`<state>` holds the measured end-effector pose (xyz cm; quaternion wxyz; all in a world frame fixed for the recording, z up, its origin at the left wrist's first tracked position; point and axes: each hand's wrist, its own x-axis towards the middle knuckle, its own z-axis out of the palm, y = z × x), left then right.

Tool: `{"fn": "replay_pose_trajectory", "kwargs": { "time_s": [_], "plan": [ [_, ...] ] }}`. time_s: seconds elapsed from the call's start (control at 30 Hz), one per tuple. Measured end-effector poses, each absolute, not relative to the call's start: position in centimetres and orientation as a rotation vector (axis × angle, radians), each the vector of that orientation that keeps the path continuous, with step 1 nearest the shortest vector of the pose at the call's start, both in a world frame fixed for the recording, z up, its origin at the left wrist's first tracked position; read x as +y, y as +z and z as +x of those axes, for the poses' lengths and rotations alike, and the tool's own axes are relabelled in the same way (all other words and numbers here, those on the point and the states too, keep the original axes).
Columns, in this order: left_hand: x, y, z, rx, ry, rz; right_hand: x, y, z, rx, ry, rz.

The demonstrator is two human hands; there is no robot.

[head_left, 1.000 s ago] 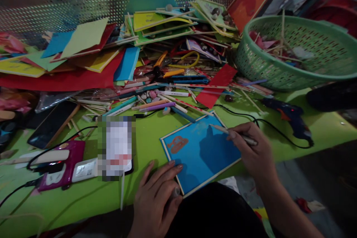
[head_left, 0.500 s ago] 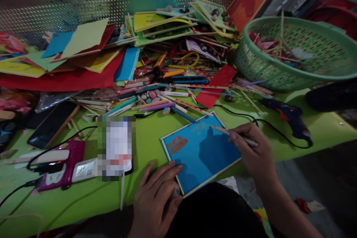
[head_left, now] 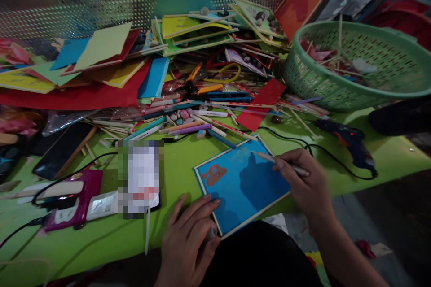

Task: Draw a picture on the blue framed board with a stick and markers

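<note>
My right hand [head_left: 299, 177] pinches a slim pale marker [head_left: 266, 157], its tip at the upper part of a blue board [head_left: 232, 202]. Thin light sticks frame the board, which lies tilted on the green tabletop near my lap. A brown cloud-like shape [head_left: 214, 174] is on its left side, and a faint whitish patch [head_left: 240, 152] shows near the top. The fingertips of my left hand [head_left: 191, 233] rest on the board's left edge. Between that hand's thumb and bent finger sits a small pale cap-like piece [head_left: 211, 232], partly hidden.
A phone with a blurred screen [head_left: 143, 179] lies left of the board, beside a magenta device [head_left: 74, 202]. Behind are scattered markers [head_left: 151, 132], scissors [head_left: 222, 74] and stacked coloured boards [head_left: 198, 31]. A green basket [head_left: 357, 94] and glue gun [head_left: 350, 139] stand right.
The marker tip has shifted slightly left along the top of the board, my right hand moving with it. My left hand and the board stay in place.
</note>
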<state>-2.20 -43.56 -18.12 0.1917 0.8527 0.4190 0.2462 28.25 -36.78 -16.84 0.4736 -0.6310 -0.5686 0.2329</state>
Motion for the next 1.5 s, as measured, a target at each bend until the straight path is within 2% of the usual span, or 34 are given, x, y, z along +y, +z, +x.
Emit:
{"fn": "replay_pose_trajectory", "kwargs": {
  "time_s": [1.5],
  "plan": [
    [-43.55, -18.24, -2.27, 1.189, 0.702, 2.399, -36.93, -16.65, 28.27, -1.392, 0.556, -1.544]
  ]
}}
